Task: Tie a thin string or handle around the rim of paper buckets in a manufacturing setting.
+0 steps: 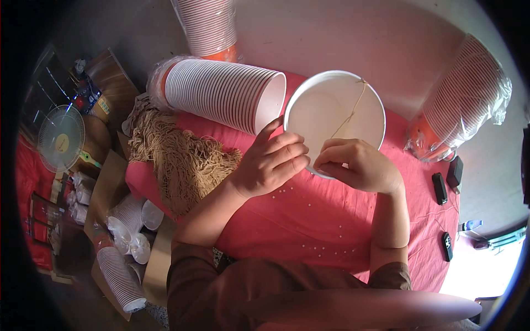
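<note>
At the front of the white bucket [312, 107], the right hand [364, 168] seems to pinch the string [353, 113] from its back edge, the left hand [270, 165] curls at its left edge, grip unclear, and what looks like tying needs steady fingers next.

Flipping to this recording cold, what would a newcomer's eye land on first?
Probably the open white tub above centre on the red cloth, with a tan cord running from its far rim down to the right hand, while the left hand is at its near-left rim. Next, likely, the stack of nested tubs lying to its left, and the tangled heap of tan cords just below that stack.
</note>
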